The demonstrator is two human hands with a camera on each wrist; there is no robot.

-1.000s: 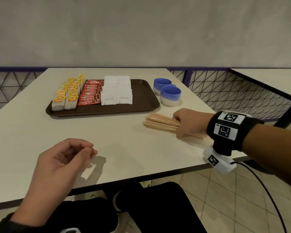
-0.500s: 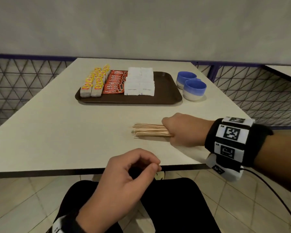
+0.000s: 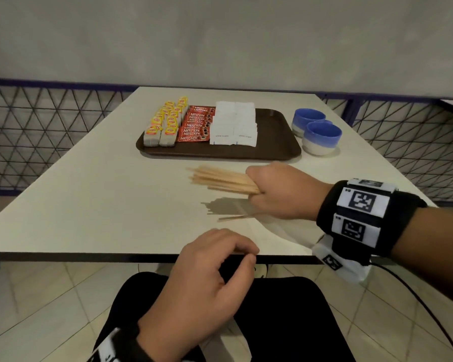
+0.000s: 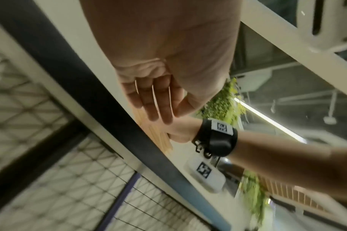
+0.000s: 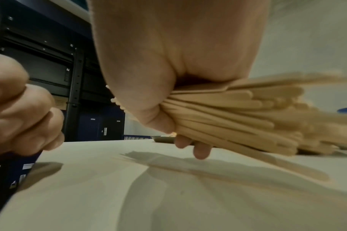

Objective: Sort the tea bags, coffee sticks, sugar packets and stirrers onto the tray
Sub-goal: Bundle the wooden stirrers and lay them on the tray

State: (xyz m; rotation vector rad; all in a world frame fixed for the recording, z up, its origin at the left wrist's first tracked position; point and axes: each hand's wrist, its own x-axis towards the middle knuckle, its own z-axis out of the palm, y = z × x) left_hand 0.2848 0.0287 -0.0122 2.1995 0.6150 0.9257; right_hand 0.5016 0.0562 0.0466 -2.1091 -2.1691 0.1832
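The right grip (image 3: 277, 192) is clenched round a bundle of stirrers (image 3: 220, 178), raised off the bench, long axis pointing leftward. The tray's (image 3: 277, 137) bare end lies just ahead. The left grip (image 3: 207, 278) hangs loosely curled, empty, farther back.

Left hand (image 4: 164, 65) fills top of frame, palm toward camera, fingers (image 4: 158, 101) straight and together, holding nothing. Below it, dark table edge (image 4: 101, 100) runs diagonal. Past fingertips, right hand (image 4: 180, 132) with black wristband (image 4: 218, 137) grips stirrers (image 4: 160, 139). Wire mesh fence (image 4: 73, 179) lower left, pretty blurry.
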